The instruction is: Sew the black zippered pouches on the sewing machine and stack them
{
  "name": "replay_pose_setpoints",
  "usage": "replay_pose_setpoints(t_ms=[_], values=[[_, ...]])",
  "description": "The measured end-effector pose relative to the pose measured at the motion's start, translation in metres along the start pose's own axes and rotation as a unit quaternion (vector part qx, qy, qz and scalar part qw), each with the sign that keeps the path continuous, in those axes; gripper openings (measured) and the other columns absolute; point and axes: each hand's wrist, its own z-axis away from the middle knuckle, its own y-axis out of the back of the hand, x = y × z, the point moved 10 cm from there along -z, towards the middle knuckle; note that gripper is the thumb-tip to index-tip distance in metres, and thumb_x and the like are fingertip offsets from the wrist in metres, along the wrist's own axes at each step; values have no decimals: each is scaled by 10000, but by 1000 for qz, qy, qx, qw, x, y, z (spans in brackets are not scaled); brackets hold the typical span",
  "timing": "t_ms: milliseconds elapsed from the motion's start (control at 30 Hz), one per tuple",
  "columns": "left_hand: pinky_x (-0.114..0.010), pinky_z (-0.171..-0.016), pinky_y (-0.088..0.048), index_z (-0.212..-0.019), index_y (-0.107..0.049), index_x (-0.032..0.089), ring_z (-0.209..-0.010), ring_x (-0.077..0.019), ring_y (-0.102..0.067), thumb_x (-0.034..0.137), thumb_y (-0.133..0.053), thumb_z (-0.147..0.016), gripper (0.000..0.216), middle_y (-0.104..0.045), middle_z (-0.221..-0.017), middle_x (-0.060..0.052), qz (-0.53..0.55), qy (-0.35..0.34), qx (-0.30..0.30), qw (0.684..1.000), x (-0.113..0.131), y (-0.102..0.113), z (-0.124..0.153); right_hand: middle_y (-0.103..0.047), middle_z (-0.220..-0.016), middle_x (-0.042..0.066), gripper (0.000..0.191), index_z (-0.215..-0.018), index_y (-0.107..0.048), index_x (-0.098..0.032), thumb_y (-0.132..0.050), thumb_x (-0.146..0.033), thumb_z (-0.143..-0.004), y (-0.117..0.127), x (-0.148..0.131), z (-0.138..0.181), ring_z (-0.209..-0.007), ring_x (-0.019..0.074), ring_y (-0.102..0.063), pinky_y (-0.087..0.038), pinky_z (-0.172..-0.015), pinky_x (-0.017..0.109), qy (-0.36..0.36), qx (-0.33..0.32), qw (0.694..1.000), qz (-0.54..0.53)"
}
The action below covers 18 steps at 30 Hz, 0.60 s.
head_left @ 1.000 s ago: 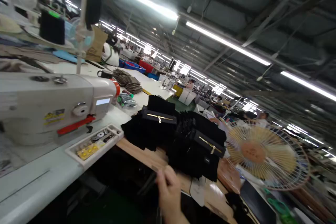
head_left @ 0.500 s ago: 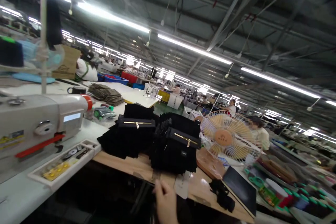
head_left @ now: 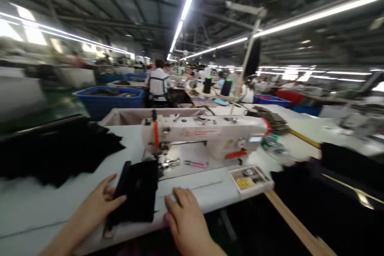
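Note:
A black fabric piece [head_left: 139, 196] lies flat on the white sewing table, below the needle end of a white sewing machine [head_left: 192, 130]. My left hand [head_left: 97, 202] is at the left edge of this piece, thumb and index finger apart, the thumb tip over the fabric. To the right of the piece, my right hand [head_left: 186, 216] rests on the front of the table. Its fingers are extended, and no object shows in it. Pink-handled snips [head_left: 196, 164] lie under the machine arm.
Black fabric pieces [head_left: 60, 148] are heaped on the left. A parts tray [head_left: 252, 180] sits at the table's front right, near black pieces with a gold zipper [head_left: 348, 188]. Behind are a blue bin [head_left: 111, 98], thread cones [head_left: 207, 85] and a person in stripes [head_left: 158, 84].
The view has swung left from the zippered black stacks and fan to the sewing machine. Both hands now show at the machine table; earlier only one hand was in view.

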Motion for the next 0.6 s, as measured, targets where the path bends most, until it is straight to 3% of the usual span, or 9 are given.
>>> replay_pose_setpoints(t_ms=[33,100,167,233,333,400,467,533,600], values=[[-314,-692,-524,-1320,-478,132,-760,-221,-655,352,-845,-644,800,-598,-859,0,12,17,20,1000,-9,11,-1,-518,-1388,120,375,-1270,-592,-266,-594,-246,-896,-11,-2,-8,-1271,328,-479,-350,-1073,585,9,-14,1000,-21],[-279,-678,-518,-1385,-398,179,-775,-206,-663,349,-817,-652,861,-605,-929,-6,98,60,23,993,-21,13,2,-488,-1426,100,395,-1280,-588,-298,-574,-216,-894,-28,-4,-19,-1308,328,-443,-299,-1099,601,9,-39,997,-68],[-245,-660,-515,-1355,-414,190,-818,-189,-660,361,-758,-720,742,-621,-985,-33,208,115,-1,971,-27,0,9,-494,-1422,101,426,-1314,-560,-284,-549,-223,-893,-41,-6,-28,-1321,317,-430,-289,-1109,586,-8,-51,987,-154],[-202,-546,-473,-1241,-500,184,-699,-147,-630,378,-728,-755,571,-621,-892,-22,298,156,-39,941,-30,-18,19,-504,-1409,113,465,-1371,-494,-254,-526,-279,-908,-51,-3,-38,-1316,294,-441,-322,-1102,542,-54,-49,949,-308],[-154,-405,-328,-1013,-584,172,-458,-62,-458,392,-732,-746,377,-529,-696,40,348,185,-75,916,-33,-30,29,-538,-1367,101,521,-1362,-464,-256,-594,-420,-885,-70,11,-51,-1214,242,-541,-439,-1014,414,-194,-19,793,-578],[-164,-427,-370,-1004,-598,166,-482,-76,-483,430,-691,-789,353,-537,-705,28,302,175,-94,932,-35,-26,31,-641,-1181,81,560,-1291,-497,-238,-695,-455,-815,-82,16,-57,-953,184,-649,-523,-815,300,-272,-11,685,-676],[-234,-561,-502,-1151,-583,177,-626,-142,-593,470,-616,-852,419,-605,-810,-17,163,117,-73,977,-31,-10,30,-668,-858,10,583,-1230,-507,-209,-762,-444,-762,-89,14,-59,-589,96,-580,-459,-536,192,-304,-32,644,-701],[-371,-804,-549,-1292,-524,204,-902,-237,-640,464,-615,-855,516,-639,-1037,-79,-49,-9,8,999,-8,14,32,-594,-668,-58,579,-1178,-500,-205,-776,-468,-743,-96,10,-49,-388,41,-377,-284,-371,151,-310,-73,654,-686],[-456,-967,-491,-1313,-522,221,-1146,-301,-558,428,-652,-830,541,-572,-1270,-115,-231,-199,51,951,35,11,48,-579,-616,-68,564,-1093,-495,-218,-770,-535,-717,-103,6,-26,-351,38,-327,-239,-347,150,-308,-104,675,-663]])
